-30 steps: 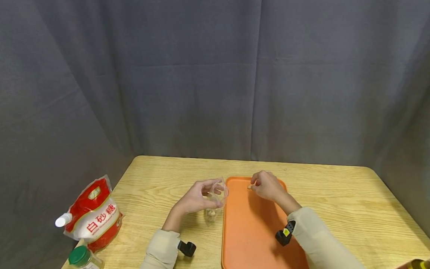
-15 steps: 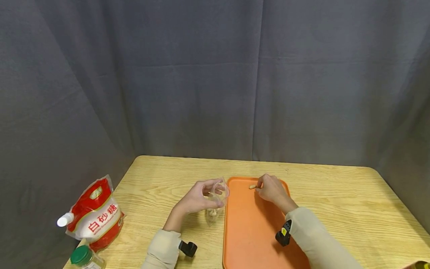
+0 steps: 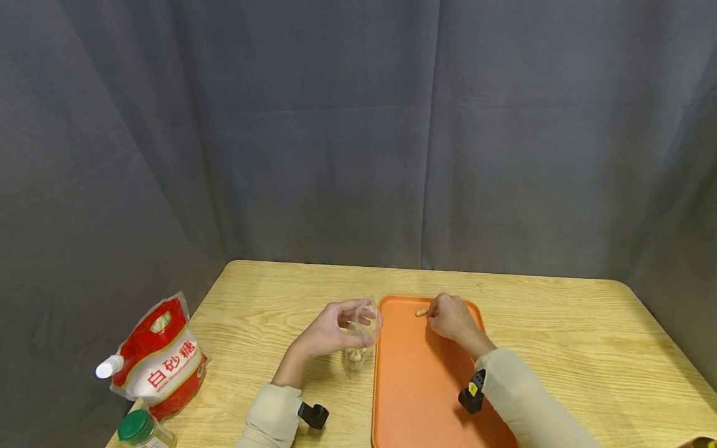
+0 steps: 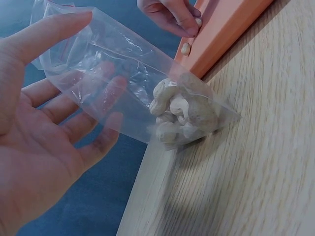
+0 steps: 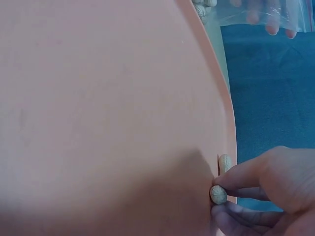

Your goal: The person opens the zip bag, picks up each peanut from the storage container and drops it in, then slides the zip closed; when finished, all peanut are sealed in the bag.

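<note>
A clear zip bag [image 4: 106, 64] hangs tilted from my left hand [image 3: 330, 328], whose thumb and curled fingers hold it near its mouth. Whole peanuts [image 4: 170, 101] fill its lower end, just by the wooden table. At the far end of the orange tray [image 3: 411, 386], my right hand [image 3: 452, 320] is low over the surface. The right wrist view has its thumb and fingertips pinching an unshelled peanut [image 5: 218, 194]. Another peanut [image 5: 225, 163] lies on the tray close beside those fingers, against the far rim.
A red and white sugar pouch [image 3: 162, 364] with a white cap stands at the table's left edge. In front of it is a green-lidded jar [image 3: 142, 429]. Part of another container [image 3: 697, 443] shows at the bottom right corner. A grey curtain [image 3: 336, 137] hangs behind the table.
My right hand has shifted slightly right and down to the tray, where its fingers have closed on a peanut. The left hand and the bag have stayed nearly still.
</note>
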### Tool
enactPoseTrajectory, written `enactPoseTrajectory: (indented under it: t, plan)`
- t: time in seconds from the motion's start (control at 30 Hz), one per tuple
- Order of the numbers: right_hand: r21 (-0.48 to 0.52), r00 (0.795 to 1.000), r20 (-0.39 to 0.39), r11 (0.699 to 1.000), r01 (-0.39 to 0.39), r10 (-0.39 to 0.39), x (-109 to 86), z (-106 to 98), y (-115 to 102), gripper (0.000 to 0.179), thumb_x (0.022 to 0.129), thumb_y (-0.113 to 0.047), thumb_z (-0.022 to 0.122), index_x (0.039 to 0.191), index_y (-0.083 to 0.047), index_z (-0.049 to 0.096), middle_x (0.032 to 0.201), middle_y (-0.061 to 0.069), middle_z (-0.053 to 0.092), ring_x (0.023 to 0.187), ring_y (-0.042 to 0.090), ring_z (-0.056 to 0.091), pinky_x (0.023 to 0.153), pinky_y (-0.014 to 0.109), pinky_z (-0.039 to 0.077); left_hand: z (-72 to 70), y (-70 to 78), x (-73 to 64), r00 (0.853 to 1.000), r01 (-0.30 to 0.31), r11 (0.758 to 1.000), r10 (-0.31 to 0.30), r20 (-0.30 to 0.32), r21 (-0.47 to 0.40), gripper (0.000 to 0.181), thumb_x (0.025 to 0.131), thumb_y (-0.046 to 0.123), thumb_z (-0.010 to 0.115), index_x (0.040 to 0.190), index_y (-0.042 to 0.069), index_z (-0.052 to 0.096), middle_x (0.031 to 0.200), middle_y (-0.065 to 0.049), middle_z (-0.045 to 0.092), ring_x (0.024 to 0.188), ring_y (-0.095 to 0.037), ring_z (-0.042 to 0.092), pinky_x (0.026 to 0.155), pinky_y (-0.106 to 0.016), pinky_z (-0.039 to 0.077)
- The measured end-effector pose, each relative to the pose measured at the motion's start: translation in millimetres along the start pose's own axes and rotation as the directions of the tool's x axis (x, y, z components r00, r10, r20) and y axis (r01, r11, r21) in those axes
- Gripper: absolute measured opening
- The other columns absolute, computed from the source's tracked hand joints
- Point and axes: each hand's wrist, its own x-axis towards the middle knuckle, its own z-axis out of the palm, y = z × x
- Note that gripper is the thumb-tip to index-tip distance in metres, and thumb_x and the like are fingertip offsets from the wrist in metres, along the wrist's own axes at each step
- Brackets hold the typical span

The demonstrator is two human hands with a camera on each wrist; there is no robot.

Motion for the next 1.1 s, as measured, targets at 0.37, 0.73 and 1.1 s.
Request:
enactPoseTrajectory:
  t: [0.37,0.73,1.1]
  plan:
    - [0.023,0.998,-0.010,0.998,0.062,-0.062,3.0,-9.4,-9.1,0.014,0.077,0.006,0.070,0.067,-0.005,0.072,0.071,0.004,0.067,0.053,0.013,0.044,0.049,0.026,0.035,-1.1,-0.8,0.1,1.000,-0.005,1.000,0.005,-0.001,-0.005,0.074,0.081,0.017,0.081,0.147,0.010,0.048,0.122,-0.008,0.066,0.110,-0.029,0.060,0.096,-0.046,0.045]
    - [0.093,0.972,-0.039,0.968,0.235,-0.232,5.9,-30.2,-63.8,0.016,0.077,0.006,0.066,0.068,-0.007,0.069,0.060,-0.005,0.055,0.054,0.010,0.042,0.052,0.027,0.035,-2.4,-8.2,-2.5,1.000,0.012,1.000,-0.012,-0.005,-0.023,0.076,0.081,0.015,0.080,0.148,0.009,0.046,0.123,-0.011,0.066,0.111,-0.028,0.061,0.097,-0.048,0.045]
    - [0.128,0.942,-0.059,0.933,0.336,-0.331,-2.3,-44.0,-112.5,0.012,0.079,0.003,0.068,0.076,-0.007,0.074,0.071,-0.003,0.061,0.057,0.009,0.046,0.055,0.026,0.040,-4.0,-3.5,-4.1,1.000,-0.002,1.000,0.002,-0.009,-0.003,0.075,0.080,0.014,0.078,0.148,0.009,0.047,0.122,-0.007,0.067,0.110,-0.027,0.061,0.095,-0.045,0.047]
